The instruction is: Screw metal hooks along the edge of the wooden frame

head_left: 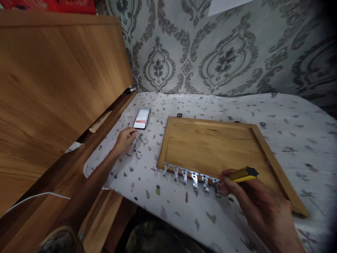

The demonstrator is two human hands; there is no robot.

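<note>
My right hand point(263, 207) is closed around a screwdriver point(243, 174) with a yellow and black handle, its fingertips at the right end of a metal hook rail point(195, 177). The rail has several silver hooks and lies along the near edge of a framed wooden panel point(207, 140). The panel lies flat on the patterned cloth point(181, 207). On the left, my left hand point(125, 140) has its thumb and fingers pinched together beside small metal pieces point(142, 138); whether something is between them, I cannot make out. Just beyond those fingertips lies a phone point(141, 119), screen lit.
A tall wooden board point(60, 73) stands along the left side, with a ledge below it. A black-and-silver object point(129, 90) lies on that ledge at the back. Behind the cloth rises a patterned grey wall covering point(184, 49). A white cable point(39, 194) runs at lower left.
</note>
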